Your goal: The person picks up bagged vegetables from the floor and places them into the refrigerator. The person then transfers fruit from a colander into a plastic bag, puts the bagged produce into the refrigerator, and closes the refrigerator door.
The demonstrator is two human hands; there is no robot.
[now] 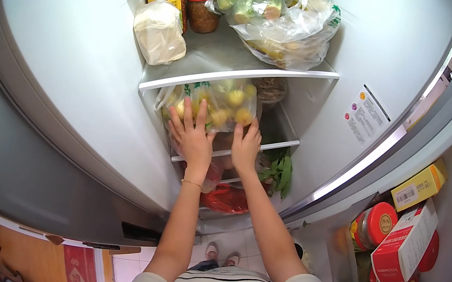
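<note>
Inside an open fridge, a clear plastic bag of yellow-green round fruit (227, 96) lies on the middle shelf. My left hand (192, 135) rests against the bag's front left part with its fingers spread. At the bag's lower right corner, the fingertips of my right hand (246, 147) touch the plastic, its fingers stretched out. Neither hand is wrapped round anything. Behind the bag, to the right, stands a clear round container (270, 90). Below my hands are a red plastic bag (226, 198) and green leaves (281, 174).
The upper shelf (243, 73) holds a white bag (159, 32), a red-lidded jar (202, 13) and bagged vegetables (292, 29). At the right, the open door's rack carries several jars, a red-and-white box (405, 242) and a yellow box (420, 185).
</note>
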